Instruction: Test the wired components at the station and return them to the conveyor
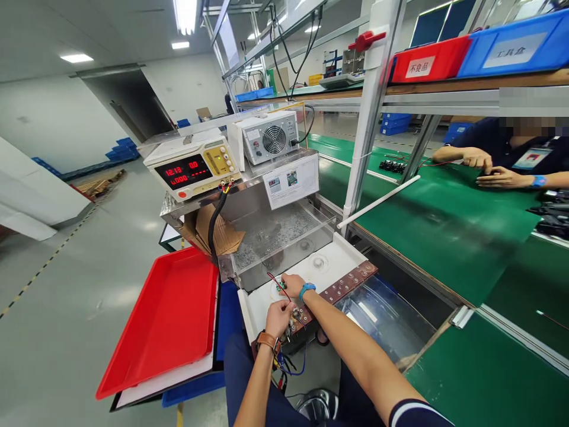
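My right hand (293,286), with a blue band at the wrist, is closed on a small green circuit board (280,286) over the white ledge of the fixture. Red wire (272,277) arcs from beside the board toward my left hand (279,317). The fingertips of that hand pinch the wire, just above the brown terminal strip (349,281) with its rows of metal studs. A brown strap circles my left wrist. Clips and loose cables (288,362) hang below the strip's near end. My fingers partly cover the board.
A power supply (191,169) with red digits stands beside a fan-fronted instrument (269,139) on a metal stand. At left lies a red tray (171,314). Right of the white post (367,118) is a green-topped bench (448,225), where another person's hands (493,169) handle a dark part.
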`<state>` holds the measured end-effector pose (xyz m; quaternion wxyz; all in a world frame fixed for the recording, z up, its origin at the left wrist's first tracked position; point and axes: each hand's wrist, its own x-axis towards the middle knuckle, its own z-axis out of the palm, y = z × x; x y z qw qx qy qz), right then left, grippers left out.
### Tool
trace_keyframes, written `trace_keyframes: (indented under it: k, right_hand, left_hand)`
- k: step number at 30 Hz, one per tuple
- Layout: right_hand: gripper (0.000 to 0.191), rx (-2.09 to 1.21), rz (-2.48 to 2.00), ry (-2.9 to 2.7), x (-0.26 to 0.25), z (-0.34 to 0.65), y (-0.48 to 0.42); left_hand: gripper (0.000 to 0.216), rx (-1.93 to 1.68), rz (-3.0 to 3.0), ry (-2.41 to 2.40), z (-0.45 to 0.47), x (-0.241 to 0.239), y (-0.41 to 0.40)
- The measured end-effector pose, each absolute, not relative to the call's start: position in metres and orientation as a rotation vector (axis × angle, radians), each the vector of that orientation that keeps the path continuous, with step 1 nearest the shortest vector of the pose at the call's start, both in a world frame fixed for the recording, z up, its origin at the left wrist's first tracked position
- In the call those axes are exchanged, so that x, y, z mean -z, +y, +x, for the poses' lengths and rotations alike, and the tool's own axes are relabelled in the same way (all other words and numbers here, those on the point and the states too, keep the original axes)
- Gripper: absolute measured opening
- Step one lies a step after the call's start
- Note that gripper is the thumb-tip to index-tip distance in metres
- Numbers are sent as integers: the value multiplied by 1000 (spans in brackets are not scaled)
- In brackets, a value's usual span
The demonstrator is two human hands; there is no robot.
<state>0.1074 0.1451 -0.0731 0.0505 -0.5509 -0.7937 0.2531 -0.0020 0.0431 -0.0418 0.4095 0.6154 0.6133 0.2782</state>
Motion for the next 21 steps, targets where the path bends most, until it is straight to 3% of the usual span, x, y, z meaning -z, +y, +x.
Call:
trace_keyframes:
  k: [21]
  right_hand:
    - [34, -687, -1500, -2424, 67, 102, 135]
  left_hand:
    - [31, -791, 1439, 1721, 2, 38, 35]
